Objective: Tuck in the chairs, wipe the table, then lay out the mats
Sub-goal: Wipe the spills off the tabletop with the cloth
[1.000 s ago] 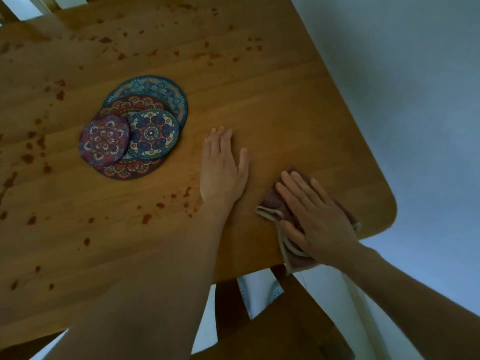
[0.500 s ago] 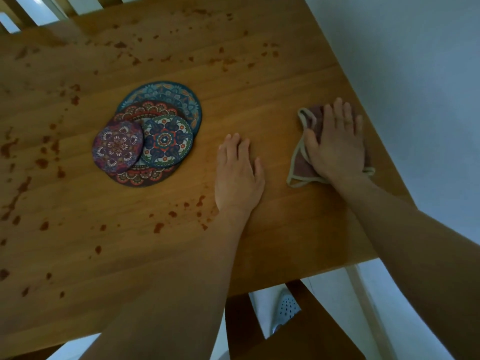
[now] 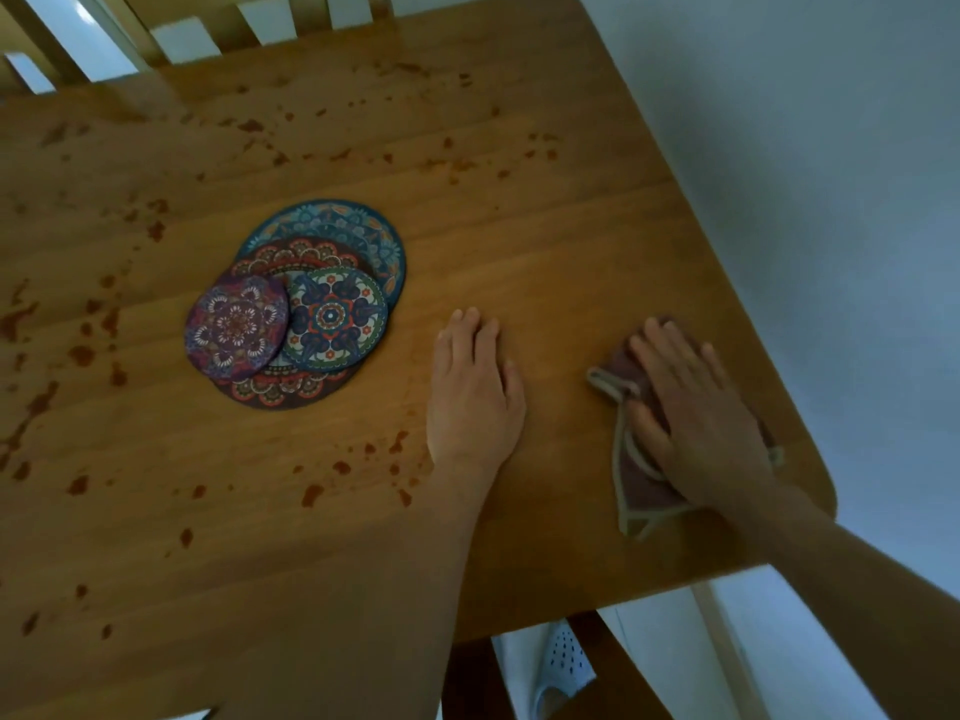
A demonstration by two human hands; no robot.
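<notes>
A wooden table (image 3: pixel 545 241) fills the view, speckled with reddish-brown stains over its left and far parts. A pile of round patterned mats (image 3: pixel 306 304) lies left of centre. My left hand (image 3: pixel 472 392) rests flat on the wood, fingers together, holding nothing. My right hand (image 3: pixel 696 413) presses flat on a dark maroon cloth (image 3: pixel 644 485) with a pale border, near the table's right front corner. The cloth is partly hidden under the palm.
A slatted chair back (image 3: pixel 171 28) stands at the table's far side. Another chair's dark wood (image 3: pixel 613 667) shows below the near edge, beside a white perforated slipper (image 3: pixel 563 662) on the pale floor. A light wall lies to the right.
My right hand slid the cloth away along the right edge, then back toward the near corner. My left hand stayed planted. The camera tipped so more of the far side shows.
</notes>
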